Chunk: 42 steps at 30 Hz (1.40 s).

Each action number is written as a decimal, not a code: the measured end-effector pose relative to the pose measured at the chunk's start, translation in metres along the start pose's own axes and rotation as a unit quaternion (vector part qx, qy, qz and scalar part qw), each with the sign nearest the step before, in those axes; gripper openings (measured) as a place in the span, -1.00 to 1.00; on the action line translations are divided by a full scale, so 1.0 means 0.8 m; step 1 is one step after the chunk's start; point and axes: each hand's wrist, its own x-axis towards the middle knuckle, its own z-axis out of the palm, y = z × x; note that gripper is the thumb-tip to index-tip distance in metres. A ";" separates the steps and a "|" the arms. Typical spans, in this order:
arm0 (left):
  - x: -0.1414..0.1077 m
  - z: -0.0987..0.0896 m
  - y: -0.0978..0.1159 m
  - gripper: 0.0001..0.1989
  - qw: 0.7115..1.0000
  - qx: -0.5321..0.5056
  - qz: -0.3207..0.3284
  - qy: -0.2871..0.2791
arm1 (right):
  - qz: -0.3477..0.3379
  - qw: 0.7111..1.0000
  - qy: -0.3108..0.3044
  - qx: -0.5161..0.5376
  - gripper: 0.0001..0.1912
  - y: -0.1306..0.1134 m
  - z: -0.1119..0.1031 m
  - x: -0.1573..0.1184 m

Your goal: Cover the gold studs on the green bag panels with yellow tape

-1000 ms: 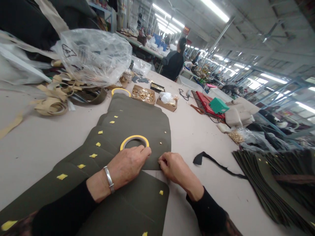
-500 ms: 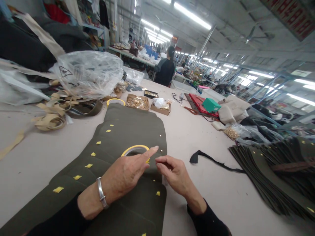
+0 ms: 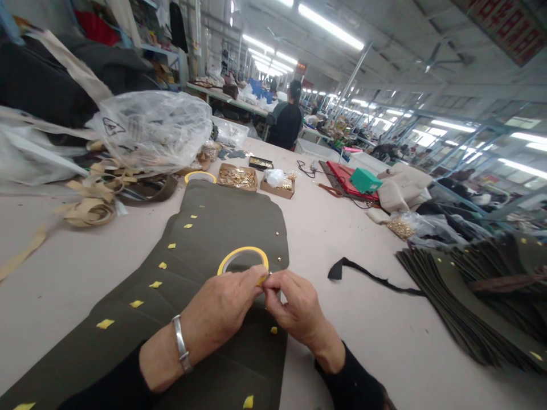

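Note:
My left hand (image 3: 222, 304), with a silver bracelet (image 3: 181, 344) on its wrist, is closed around the near edge of a yellow-edged tape roll (image 3: 243, 253). Its thumb and index finger meet the fingertips of my right hand (image 3: 294, 304). That hand is closed in a pinch, and what lies between its fingers is too small and covered to name. Under both hands lies a stack of dark olive fabric panels (image 3: 231, 213). Small yellow tape pieces (image 3: 156, 285) dot its left side. Tiny shiny metal studs (image 3: 279, 259) sit near its right edge.
Beyond the panels stand a box of gold metal parts (image 3: 237, 176) and a second small box (image 3: 277, 185). A black strip (image 3: 376, 285) lies to the right, beside piled olive panels (image 3: 478, 302). Webbing rolls (image 3: 89, 212) and a plastic bag (image 3: 149, 131) are at left.
My left index finger, stretched out before, has bent in to meet my right fingertips. The tape roll has shifted slightly right with my left hand. My right hand has moved slightly left.

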 end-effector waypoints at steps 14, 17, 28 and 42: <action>0.017 -0.008 0.010 -0.78 0.993 0.082 -0.003 0.086 | 0.353 0.916 0.039 0.188 -0.91 0.003 0.005 0.021; 0.015 0.001 0.007 -0.81 0.992 0.083 0.000 0.091 | 0.441 0.862 0.027 0.248 -0.85 0.034 0.008 0.017; 0.013 0.026 -0.008 -0.86 0.978 0.179 -0.046 -0.099 | 0.420 0.889 -0.144 0.114 -0.83 0.077 0.013 -0.004; 0.012 0.024 -0.007 -0.85 0.981 0.142 -0.067 -0.115 | 0.287 0.941 -0.165 -0.077 -0.76 0.072 -0.001 0.005</action>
